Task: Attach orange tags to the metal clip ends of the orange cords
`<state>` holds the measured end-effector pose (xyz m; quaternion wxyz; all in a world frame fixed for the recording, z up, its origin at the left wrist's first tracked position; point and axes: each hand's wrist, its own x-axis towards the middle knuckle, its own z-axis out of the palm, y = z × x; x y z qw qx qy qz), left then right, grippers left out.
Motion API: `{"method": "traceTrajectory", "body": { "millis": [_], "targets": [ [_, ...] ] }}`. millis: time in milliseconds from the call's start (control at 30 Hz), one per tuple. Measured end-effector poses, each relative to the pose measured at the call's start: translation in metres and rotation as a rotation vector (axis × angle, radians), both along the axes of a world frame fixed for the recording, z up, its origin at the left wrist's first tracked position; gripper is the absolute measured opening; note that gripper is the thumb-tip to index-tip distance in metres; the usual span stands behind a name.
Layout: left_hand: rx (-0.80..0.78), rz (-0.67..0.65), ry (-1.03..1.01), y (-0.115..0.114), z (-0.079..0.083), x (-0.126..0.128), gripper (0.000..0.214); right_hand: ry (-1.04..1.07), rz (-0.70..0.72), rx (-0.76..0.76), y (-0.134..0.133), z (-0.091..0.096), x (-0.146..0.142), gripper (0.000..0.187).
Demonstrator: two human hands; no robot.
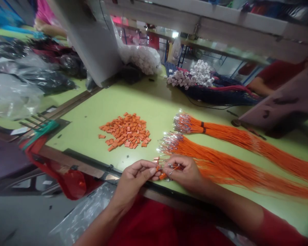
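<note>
At the table's front edge my left hand (pixel 141 174) is closed in a pinch on a small orange connector piece (pixel 157 167). My right hand (pixel 183 171) meets it from the right, its fingers closed on orange wires with metal terminal ends (pixel 176 166). Another orange piece (pixel 163 176) shows just under the fingertips. Right behind my right hand lies a loose bundle of orange wires (pixel 213 157) with shiny metal ends. A second orange wire bundle (pixel 228 133), bound with dark bands, lies beyond it. Left of the bundles is a pile of small orange connector pieces (pixel 128 131).
Dark wires with white connectors (pixel 192 77) lie at the back of the green table (pixel 79 123). A clear bag of white parts (pixel 143 58) stands beside a grey upright (pixel 89 41). Plastic bags (pixel 23 78) fill the left side. Other people's arms show at far left and right.
</note>
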<state>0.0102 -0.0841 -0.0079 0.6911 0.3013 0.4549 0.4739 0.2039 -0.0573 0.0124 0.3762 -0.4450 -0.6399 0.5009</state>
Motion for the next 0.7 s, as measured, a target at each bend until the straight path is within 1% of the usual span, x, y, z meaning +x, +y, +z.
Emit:
{"method": "traceTrajectory", "body": {
  "millis": [67, 133, 267, 333, 400, 467, 600, 667, 700],
  "targets": [
    [0.05, -0.026, 0.073, -0.001, 0.0, -0.001, 0.024, -0.021, 0.007, 0.012, 0.0, 0.0, 0.0, 0.013],
    [0.14, -0.033, 0.192, -0.002, 0.001, -0.001, 0.021, -0.067, 0.008, 0.055, 0.0, -0.002, 0.0, 0.011],
    [0.355, 0.018, 0.45, -0.007, 0.002, 0.005, 0.011, -0.127, 0.006, 0.183, -0.002, -0.005, -0.002, 0.008],
    [0.385, 0.042, 0.488, -0.008, 0.001, 0.008, 0.01, -0.098, 0.021, 0.142, -0.002, -0.005, -0.002, 0.008],
    [0.375, 0.062, 0.491, -0.009, -0.002, 0.01, 0.011, -0.061, 0.049, 0.038, -0.002, -0.005, -0.002, 0.008],
    [0.367, 0.063, 0.495, -0.01, -0.004, 0.011, 0.01, -0.052, 0.073, -0.021, -0.001, -0.006, -0.001, 0.008],
    [0.416, 0.023, 0.554, -0.011, -0.006, 0.011, 0.009, -0.1, 0.07, 0.009, 0.0, -0.009, 0.0, 0.008],
    [0.505, 0.018, 0.62, -0.01, -0.005, 0.01, 0.01, -0.092, 0.078, 0.047, 0.002, -0.008, 0.001, 0.009],
    [0.572, 0.018, 0.658, -0.009, -0.004, 0.009, 0.012, -0.084, 0.079, 0.091, 0.004, -0.006, 0.002, 0.01]
  ]
}}
